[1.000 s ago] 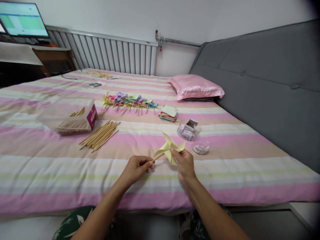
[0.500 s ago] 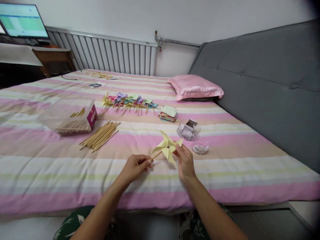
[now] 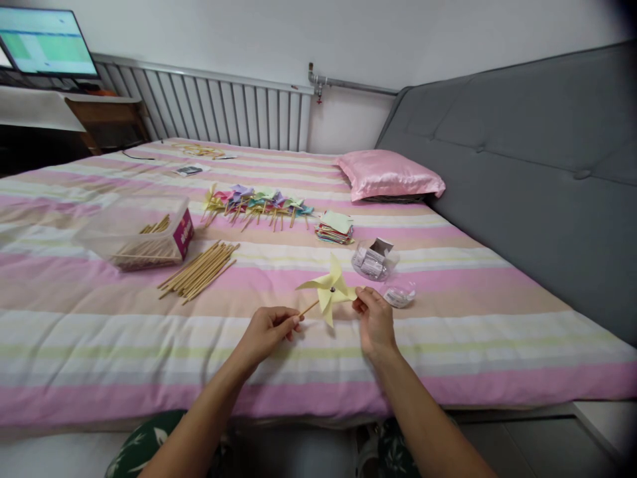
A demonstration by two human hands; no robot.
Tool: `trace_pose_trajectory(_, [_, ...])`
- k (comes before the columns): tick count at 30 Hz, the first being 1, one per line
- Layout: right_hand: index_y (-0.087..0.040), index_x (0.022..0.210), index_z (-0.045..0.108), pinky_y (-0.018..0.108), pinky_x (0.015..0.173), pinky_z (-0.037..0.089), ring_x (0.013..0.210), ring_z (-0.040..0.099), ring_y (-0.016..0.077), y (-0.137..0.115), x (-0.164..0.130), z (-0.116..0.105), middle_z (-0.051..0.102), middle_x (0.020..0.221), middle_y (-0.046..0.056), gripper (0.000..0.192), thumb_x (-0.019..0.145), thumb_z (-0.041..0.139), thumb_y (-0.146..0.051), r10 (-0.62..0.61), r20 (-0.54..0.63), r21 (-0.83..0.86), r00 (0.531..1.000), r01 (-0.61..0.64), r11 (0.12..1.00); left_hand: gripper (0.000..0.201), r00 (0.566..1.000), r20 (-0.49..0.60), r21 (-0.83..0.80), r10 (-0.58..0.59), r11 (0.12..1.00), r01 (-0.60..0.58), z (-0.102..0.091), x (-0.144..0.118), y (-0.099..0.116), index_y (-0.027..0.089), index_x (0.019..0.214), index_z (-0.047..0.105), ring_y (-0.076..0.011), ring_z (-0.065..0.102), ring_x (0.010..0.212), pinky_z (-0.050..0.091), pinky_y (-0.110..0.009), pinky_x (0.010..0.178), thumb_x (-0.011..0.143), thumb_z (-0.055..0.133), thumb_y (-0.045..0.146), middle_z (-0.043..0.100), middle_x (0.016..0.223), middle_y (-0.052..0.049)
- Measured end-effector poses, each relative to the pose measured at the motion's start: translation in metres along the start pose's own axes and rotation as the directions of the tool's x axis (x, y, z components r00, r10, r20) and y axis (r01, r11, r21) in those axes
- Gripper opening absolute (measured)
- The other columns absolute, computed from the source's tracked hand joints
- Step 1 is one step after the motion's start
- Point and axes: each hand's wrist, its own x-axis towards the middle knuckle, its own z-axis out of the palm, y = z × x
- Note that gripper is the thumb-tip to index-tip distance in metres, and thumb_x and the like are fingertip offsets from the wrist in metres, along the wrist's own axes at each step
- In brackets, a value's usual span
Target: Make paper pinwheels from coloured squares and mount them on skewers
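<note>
A pale yellow paper pinwheel [image 3: 332,292] with a dark pin at its centre is held just above the bed, its thin stick slanting down to the left. My left hand [image 3: 271,332] is closed around the lower end of that stick. At the other side, my right hand [image 3: 374,318] has thumb and fingers pinched at the tip of the right-hand blade. Just beyond the right hand lie a small clear plastic bag [image 3: 399,294] and a clear container [image 3: 374,260] with small packets in it.
Loose sticks [image 3: 199,271] lie beside a clear plastic box [image 3: 139,239] holding more sticks. Finished colourful pinwheels [image 3: 256,201] are in a row behind, near a stack of coloured paper squares [image 3: 335,227]. A pink pillow [image 3: 391,174] rests by the grey headboard [image 3: 522,146].
The pinwheel's blades have turned a little on the stick. My right hand has shifted slightly right, out to the blade tip; my left hand has stayed about in place.
</note>
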Motion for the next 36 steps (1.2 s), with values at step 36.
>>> trace_pose_trajectory(36, [-0.017,0.085,0.065,0.025,0.067,0.043,0.072,0.055,0.0139,0.008,-0.016,0.009,0.065,0.079,0.001,0.024,0.067,0.070,-0.032,0.027,0.239,-0.064,0.971,-0.012,0.998,0.031,0.999,-0.032,0.003,-0.002,1.000,0.002,0.002,0.000,0.001,0.011,0.082,0.071,-0.0120,0.053,0.052,0.041,-0.023,0.053,0.070,0.064,0.039,0.067,0.065,-0.005])
